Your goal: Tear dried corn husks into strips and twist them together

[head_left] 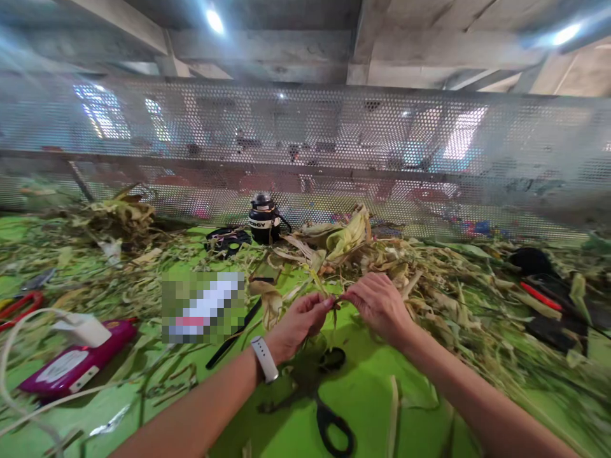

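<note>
My left hand (298,323), with a white watch band (264,360) at its wrist, pinches a thin strip of dried husk (335,320) over the middle of the table. Close beside it, my right hand (380,307) has its fingertips pinched on the same strip, just to the right. A short end of the strip hangs below the fingers, and the exact grip is partly hidden. Black-handled scissors (312,383) lie on the green tabletop (372,407) below my hands. Behind the hands rises a heap of pale dried husks (351,238).
A black bottle (263,221) stands at the back before a perforated metal screen (305,127). To the left lie a pixelated rectangular patch (205,308), a purple power strip (81,362) with a white charger (88,331), and red-handled scissors (26,305). Husk scraps (477,318) cover the right side.
</note>
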Demonstrator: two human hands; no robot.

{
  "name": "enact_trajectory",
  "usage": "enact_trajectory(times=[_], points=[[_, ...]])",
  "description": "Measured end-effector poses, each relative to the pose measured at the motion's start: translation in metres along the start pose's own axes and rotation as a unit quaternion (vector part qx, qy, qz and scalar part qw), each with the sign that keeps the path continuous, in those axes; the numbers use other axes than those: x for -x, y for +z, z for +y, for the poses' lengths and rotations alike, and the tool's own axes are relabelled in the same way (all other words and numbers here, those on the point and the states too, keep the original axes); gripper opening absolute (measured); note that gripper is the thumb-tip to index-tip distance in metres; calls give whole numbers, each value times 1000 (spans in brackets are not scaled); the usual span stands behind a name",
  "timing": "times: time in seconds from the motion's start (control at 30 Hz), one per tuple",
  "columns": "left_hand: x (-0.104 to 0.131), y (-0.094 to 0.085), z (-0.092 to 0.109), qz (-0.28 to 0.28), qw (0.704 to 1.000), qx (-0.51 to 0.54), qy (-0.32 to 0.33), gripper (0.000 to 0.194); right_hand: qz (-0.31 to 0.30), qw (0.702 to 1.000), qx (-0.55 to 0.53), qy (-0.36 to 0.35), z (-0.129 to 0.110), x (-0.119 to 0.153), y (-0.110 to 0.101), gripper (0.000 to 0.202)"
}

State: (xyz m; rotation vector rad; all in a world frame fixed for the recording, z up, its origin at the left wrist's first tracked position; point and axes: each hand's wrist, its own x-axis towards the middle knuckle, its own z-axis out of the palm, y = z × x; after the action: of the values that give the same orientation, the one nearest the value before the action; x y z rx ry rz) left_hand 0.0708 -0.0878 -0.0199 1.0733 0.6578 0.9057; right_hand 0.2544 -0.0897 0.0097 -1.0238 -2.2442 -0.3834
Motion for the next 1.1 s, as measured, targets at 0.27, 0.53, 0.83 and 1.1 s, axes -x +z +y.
enact_trajectory(times=[0.27,0.53,0.83,1.1], points=[[0,-3,-3,2,996,90,-26,29,-44,897,-378,225,-2,-3,-8,46],[2,-2,3,-18,990,140,-25,18,-124,779,-538,297,-10,-1,4,39],[2,-8,9,3,999,7,32,33,-224,768,-537,266,-8,2,3,40],[-1,-15,6,-36,998,-38,24,37,-219,711,-598,297,1,1,-13,24]])
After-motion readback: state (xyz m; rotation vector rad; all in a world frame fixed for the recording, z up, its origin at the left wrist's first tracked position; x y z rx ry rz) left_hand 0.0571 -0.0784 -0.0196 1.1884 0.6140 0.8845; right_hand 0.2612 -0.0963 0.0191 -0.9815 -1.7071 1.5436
